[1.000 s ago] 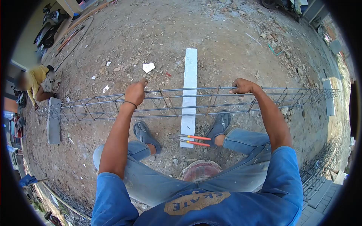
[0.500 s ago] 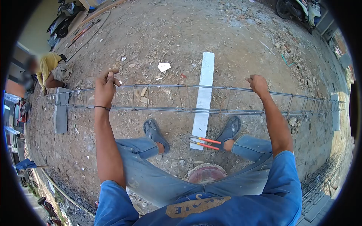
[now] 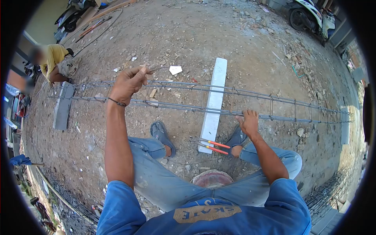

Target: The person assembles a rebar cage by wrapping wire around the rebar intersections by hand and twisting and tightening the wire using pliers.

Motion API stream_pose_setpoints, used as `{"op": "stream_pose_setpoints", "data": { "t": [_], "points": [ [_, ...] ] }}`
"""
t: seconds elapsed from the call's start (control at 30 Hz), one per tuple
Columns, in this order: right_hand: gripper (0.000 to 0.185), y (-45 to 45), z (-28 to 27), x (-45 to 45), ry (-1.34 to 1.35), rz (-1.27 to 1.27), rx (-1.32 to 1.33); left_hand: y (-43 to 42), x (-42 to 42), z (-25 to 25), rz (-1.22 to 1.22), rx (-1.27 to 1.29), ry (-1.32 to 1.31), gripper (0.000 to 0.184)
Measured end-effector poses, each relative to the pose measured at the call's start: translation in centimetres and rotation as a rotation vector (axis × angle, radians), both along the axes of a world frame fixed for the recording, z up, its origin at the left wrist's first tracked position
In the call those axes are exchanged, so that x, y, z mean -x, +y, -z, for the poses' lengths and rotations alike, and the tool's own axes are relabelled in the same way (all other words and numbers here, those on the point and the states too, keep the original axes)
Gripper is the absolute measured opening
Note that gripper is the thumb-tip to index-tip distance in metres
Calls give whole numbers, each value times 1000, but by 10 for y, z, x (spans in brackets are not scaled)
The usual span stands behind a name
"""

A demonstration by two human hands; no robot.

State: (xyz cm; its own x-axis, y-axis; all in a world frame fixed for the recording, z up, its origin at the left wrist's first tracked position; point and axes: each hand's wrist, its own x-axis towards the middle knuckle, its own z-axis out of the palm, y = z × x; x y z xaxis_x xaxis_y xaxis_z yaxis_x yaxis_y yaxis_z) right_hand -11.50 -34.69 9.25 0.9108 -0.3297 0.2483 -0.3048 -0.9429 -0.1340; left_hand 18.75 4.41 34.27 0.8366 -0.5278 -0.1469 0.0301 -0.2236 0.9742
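A long rebar cage [image 3: 180,106] lies crosswise before me, its thin steel bars joined by several wire stirrups. My left hand [image 3: 128,83] is raised above its left part, fingers pinched round a short thin wire [image 3: 159,68] that sticks out to the right. On the near bars, right of the middle, my right hand [image 3: 249,122] has its fingers curled over the steel, thumb pointing left. Pincers with orange handles [image 3: 217,147] lie by my right foot, their jaws on the white block under the cage [image 3: 211,121].
Grey blocks support the cage at its left [image 3: 62,113] and right [image 3: 345,131] ends. A person in a yellow shirt [image 3: 58,56] bends near the left end. An upturned reddish bucket [image 3: 212,179] sits between my legs. Motorbikes [image 3: 311,17] stand at the back; rubble covers the ground.
My left hand has shifted right with the wire. My right hand has come left and nearer, down onto the near bars. The cage has shifted and now lies at a slant.
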Motion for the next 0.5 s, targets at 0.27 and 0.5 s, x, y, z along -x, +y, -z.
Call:
{"op": "stream_pose_setpoints", "data": {
  "t": [0.27, 0.5],
  "points": [
    [32, 10, -20, 9, 222, 103, -269, 6, 44, 24, -109, 106, 141, 29],
    [39, 43, -43, 13, -242, 13, -254, -18, 124, 87, -78, 459, 667, 20]
  ]
}}
